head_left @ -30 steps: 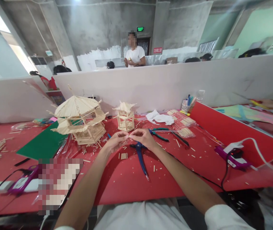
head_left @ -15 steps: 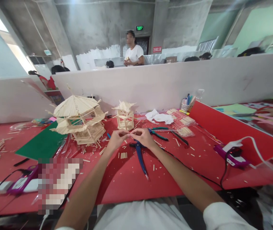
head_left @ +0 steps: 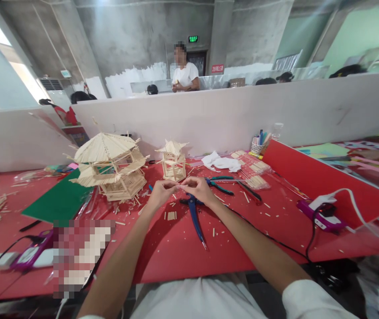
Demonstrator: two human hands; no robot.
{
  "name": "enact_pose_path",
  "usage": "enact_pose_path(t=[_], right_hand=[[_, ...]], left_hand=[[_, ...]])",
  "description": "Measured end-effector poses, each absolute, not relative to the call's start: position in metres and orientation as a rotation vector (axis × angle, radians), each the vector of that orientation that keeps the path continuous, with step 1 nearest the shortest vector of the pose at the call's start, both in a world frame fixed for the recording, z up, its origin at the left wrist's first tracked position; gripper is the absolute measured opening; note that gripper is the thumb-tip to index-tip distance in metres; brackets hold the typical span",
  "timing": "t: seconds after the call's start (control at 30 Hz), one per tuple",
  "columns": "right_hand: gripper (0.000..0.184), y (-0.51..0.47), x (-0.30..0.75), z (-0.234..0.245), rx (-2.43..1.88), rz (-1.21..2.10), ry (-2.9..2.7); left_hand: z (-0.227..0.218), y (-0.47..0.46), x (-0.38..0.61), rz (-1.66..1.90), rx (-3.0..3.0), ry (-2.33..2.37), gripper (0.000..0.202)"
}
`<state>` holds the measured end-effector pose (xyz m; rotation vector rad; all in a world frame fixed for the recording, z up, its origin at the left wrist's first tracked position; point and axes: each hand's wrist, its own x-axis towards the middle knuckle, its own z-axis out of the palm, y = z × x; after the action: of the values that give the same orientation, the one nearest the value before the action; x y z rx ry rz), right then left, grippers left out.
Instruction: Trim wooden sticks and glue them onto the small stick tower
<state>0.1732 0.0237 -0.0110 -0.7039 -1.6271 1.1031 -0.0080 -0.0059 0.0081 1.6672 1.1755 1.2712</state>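
My left hand (head_left: 161,193) and my right hand (head_left: 198,189) meet fingertip to fingertip above the red table. Both are closed in a pinch; whatever lies between the fingertips is too small to make out. Just behind them stands a small pavilion model (head_left: 173,160) built of wooden sticks. A larger two-tiered stick pavilion (head_left: 109,166) is to the left. Below my right hand lies a blue-handled cutting tool (head_left: 194,217), its upper part partly covered by the hand. Several short cut sticks (head_left: 171,215) lie in a row below my left hand.
Teal-handled pliers (head_left: 221,185), white tissue (head_left: 220,162) and bagged sticks (head_left: 257,181) lie at the right. Purple power strips (head_left: 322,217) sit on both sides. A green board (head_left: 58,199) lies left, a red board (head_left: 329,181) right. A white partition (head_left: 209,115) runs behind; a person (head_left: 185,76) stands beyond it.
My hands stay almost in place, with the fingertips shifting very slightly. The person beyond the partition has turned the head a little.
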Motion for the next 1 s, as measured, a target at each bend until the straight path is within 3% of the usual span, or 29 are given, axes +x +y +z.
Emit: enact_pose_path(t=[0.53, 0.77, 1.0], right_hand=[[0.022, 0.023, 0.173, -0.011, -0.751, 1.036, -1.605], [0.023, 0.016, 0.174, -0.002, -0.727, 1.17, -1.521], [0.024, 0.01, 0.174, 0.004, -0.658, 1.221, -1.544]], left_hand=[[0.013, -0.012, 0.0, 1.332, 1.786, 1.163, 0.03], [0.007, -0.005, -0.009, 1.277, 1.491, 1.029, 0.04], [0.012, -0.013, -0.005, 1.212, 1.109, 0.877, 0.037]])
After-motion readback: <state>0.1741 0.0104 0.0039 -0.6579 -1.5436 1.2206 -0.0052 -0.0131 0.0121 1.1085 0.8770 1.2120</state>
